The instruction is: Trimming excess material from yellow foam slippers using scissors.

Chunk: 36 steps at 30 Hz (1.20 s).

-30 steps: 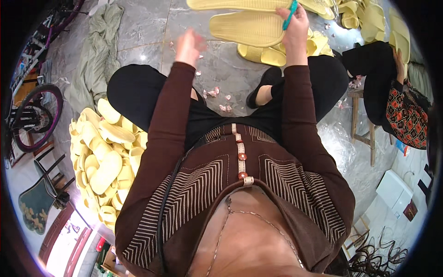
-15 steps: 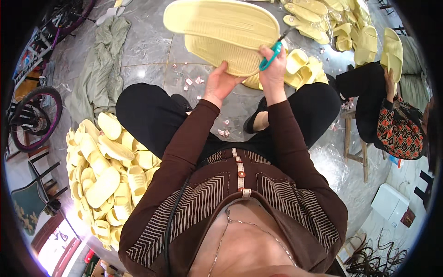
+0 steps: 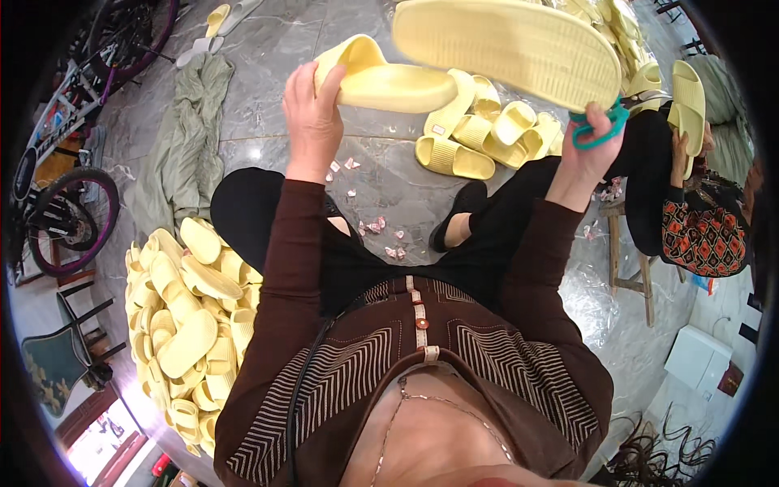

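My left hand [image 3: 312,122] is closed on one yellow slipper [image 3: 398,88], gripping it at the strap end, and holds it tilted above the floor. My right hand [image 3: 591,154] grips a second yellow slipper [image 3: 503,53], raised with its ribbed face toward me. That same hand also has scissors with teal handles [image 3: 607,128] looped at its fingers; their blades are mostly hidden. Beneath the raised slippers, several loose yellow slippers [image 3: 462,158] lie on the floor between and beyond my knees.
A large heap of yellow slippers [image 3: 187,341] stands at my left. Small paper scraps [image 3: 373,226] dot the grey tiled floor. To the right, another person's hand [image 3: 680,162] holds yellow slippers beside a wooden stool [image 3: 633,260]. Green cloth [image 3: 191,122] and a bicycle [image 3: 69,203] are at far left.
The two slippers, held together before, are now apart. My left hand has moved left with one; my right has moved right with the other and the scissors.
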### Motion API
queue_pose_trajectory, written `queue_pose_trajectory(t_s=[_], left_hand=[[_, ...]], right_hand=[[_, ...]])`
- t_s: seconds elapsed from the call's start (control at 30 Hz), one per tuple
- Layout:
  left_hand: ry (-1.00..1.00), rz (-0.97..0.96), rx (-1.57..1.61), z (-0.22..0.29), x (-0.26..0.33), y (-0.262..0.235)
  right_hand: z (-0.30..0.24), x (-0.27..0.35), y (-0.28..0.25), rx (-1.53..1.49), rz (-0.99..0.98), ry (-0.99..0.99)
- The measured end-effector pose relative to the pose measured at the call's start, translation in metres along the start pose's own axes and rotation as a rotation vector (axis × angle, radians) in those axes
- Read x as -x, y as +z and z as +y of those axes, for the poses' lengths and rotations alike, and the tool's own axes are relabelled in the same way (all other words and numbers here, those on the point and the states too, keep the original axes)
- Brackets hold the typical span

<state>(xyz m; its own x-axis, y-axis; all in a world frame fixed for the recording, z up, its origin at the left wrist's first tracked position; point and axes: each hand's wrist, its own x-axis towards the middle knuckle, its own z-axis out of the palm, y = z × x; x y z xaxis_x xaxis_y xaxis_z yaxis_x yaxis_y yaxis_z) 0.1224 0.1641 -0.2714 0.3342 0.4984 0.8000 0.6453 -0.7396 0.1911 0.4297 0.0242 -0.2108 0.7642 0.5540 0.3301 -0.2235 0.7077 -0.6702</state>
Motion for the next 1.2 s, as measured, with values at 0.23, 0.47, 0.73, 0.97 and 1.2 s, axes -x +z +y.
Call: queue_pose_trajectory(t_s=[0.23,0.47,0.73,0.97,1.2], left_hand=[[0.139,-0.213,0.318,-0.018,-0.021,0.003],[-0.076,-0.181,0.588,-0.037,-0.02,0.009],[-0.675,0.184,1.343,-0.038,-0.024,0.033],[-1.168,0.223,1.913,-0.027,-0.003,0.052],[-1.374,0.054,2.059,-0.026,0.009,0.065]], right_hand=[[-0.008,0.017,-0.004,0.579,-0.4,-0.047],[0.007,0.041,0.001,0.435,-0.454,0.041],[0.023,0.06,0.031,0.501,-0.661,-0.043],[0.045,0.083,0.047,0.653,-0.83,-0.073],[0.06,0.091,0.055,0.856,-0.976,-0.299]])
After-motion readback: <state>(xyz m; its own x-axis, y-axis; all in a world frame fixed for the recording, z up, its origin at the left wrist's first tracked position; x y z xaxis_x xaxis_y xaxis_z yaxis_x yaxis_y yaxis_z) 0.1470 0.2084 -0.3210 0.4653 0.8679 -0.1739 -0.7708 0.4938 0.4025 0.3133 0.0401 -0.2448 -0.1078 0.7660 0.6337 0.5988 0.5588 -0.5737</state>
